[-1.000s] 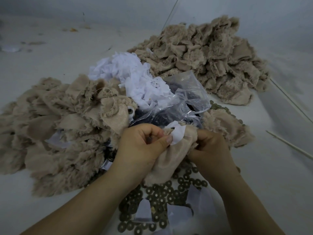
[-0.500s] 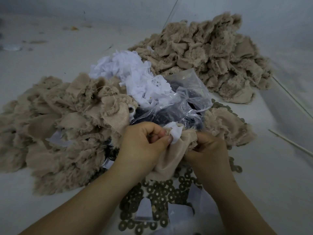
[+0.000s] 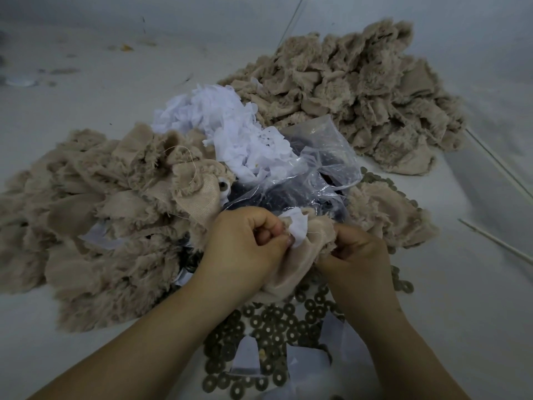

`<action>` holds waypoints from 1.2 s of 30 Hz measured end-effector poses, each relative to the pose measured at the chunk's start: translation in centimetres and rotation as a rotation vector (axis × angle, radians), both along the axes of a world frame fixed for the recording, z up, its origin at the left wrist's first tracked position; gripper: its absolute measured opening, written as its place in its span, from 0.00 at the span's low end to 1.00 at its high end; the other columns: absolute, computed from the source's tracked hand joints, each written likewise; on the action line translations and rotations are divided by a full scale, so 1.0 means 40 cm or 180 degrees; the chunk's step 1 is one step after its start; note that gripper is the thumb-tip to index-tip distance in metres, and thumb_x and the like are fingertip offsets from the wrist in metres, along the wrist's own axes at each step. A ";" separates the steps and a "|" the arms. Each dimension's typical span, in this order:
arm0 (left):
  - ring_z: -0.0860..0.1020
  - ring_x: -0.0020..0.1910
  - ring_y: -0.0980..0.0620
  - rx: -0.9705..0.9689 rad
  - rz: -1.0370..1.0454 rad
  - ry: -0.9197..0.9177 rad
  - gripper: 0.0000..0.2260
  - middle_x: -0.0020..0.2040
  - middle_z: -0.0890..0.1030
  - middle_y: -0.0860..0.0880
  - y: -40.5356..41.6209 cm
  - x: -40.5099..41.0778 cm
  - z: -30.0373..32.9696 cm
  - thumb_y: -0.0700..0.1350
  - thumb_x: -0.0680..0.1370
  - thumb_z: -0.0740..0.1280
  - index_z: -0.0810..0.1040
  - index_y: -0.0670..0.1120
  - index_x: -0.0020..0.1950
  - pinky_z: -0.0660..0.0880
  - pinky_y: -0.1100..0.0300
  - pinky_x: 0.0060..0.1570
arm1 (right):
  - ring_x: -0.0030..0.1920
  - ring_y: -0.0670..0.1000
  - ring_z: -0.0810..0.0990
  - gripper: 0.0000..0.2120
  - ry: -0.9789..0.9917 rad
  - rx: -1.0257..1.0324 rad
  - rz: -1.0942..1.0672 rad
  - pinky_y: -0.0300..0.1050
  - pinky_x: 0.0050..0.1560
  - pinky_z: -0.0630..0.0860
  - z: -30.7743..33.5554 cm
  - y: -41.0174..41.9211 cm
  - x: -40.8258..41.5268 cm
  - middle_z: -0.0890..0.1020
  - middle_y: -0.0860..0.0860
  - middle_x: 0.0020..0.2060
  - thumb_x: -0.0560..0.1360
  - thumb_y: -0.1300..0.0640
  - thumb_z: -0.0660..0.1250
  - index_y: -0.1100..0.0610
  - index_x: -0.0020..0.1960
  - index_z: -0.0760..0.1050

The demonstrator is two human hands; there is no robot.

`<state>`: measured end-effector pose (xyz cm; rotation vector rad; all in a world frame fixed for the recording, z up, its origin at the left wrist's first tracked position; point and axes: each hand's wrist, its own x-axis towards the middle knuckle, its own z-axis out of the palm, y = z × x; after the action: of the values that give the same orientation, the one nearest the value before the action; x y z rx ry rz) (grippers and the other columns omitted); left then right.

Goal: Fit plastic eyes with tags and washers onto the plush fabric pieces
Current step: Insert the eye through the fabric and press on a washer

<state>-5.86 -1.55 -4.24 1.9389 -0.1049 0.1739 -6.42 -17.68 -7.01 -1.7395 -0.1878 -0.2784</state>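
Hands, 2, both mine, meet at centre over 1 plush piece (image 3: pixel 291 267). L hand (image 3: pixel 245 249) is curled into a fist, thumb and forefinger pinching 1 white tag (image 3: pixel 298 228) against the piece's top edge. R hand (image 3: pixel 357 255) is curled too, fingers gripping the piece's right edge; fingertips are tucked under the fabric, so I can't tell exactly how they lie. Both forearms come up from the bottom edge, angled inward, wrists near each other. The piece hangs between my hands, smooth back side facing me, just above the washers (image 3: pixel 274 327). Too many to count, they lie scattered flat on the table (image 3: pixel 86 356) under my wrists, w/ a few white tags among them.

Plush heaps, 3: 1 big heap (image 3: pixel 101 226) at left, 1 big far heap (image 3: pixel 352 90) at right, 1 small heap (image 3: pixel 386 215) just beside my R hand. 1 eye (image 3: pixel 222 185) shows on a piece at the left heap's edge. 1 tag pile (image 3: pixel 230 131) sits between the big heaps. 1 clear bag (image 3: pixel 317 171) of dark bits lies just behind my hands, touching the tag pile. 2 thin sticks (image 3: pixel 490 241) lie at right.
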 end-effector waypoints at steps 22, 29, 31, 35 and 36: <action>0.71 0.27 0.58 -0.0380 0.0123 0.0046 0.11 0.26 0.75 0.51 -0.013 -0.005 -0.013 0.35 0.72 0.74 0.80 0.46 0.32 0.70 0.66 0.27 | 0.37 0.50 0.86 0.08 0.0404 0.0878 -0.0354 0.40 0.35 0.80 -0.002 0.026 -0.019 0.86 0.53 0.35 0.67 0.52 0.75 0.54 0.43 0.86; 0.73 0.31 0.59 0.0246 0.0446 -0.0541 0.09 0.30 0.76 0.54 -0.038 -0.016 -0.020 0.35 0.70 0.73 0.79 0.45 0.33 0.69 0.70 0.32 | 0.40 0.51 0.87 0.05 0.0291 0.0991 -0.0297 0.40 0.38 0.81 -0.005 0.027 -0.020 0.87 0.52 0.38 0.68 0.53 0.76 0.49 0.43 0.87; 0.73 0.31 0.59 0.0260 0.0526 -0.0604 0.09 0.30 0.75 0.53 -0.042 -0.018 -0.024 0.35 0.70 0.73 0.78 0.46 0.33 0.69 0.71 0.31 | 0.41 0.53 0.87 0.06 0.0327 0.1050 -0.0281 0.42 0.39 0.82 -0.007 0.026 -0.021 0.87 0.53 0.38 0.68 0.52 0.76 0.51 0.44 0.87; 0.74 0.32 0.54 -0.0622 0.0460 -0.0110 0.08 0.32 0.77 0.47 -0.034 -0.004 -0.033 0.34 0.72 0.74 0.79 0.44 0.37 0.75 0.59 0.34 | 0.44 0.59 0.86 0.09 0.0528 0.1321 -0.0251 0.47 0.42 0.83 -0.016 0.020 -0.017 0.87 0.57 0.41 0.68 0.52 0.77 0.55 0.46 0.87; 0.74 0.33 0.54 -0.0621 0.0393 -0.0167 0.09 0.33 0.76 0.47 -0.030 -0.002 -0.032 0.32 0.72 0.73 0.79 0.44 0.37 0.75 0.59 0.35 | 0.44 0.59 0.86 0.09 0.0547 0.1341 -0.0263 0.48 0.43 0.83 -0.019 0.018 -0.016 0.87 0.57 0.41 0.68 0.53 0.76 0.55 0.46 0.86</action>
<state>-5.95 -2.75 -5.52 1.7471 -0.0022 0.3061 -7.06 -16.96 -7.78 -1.3453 0.0661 -0.2094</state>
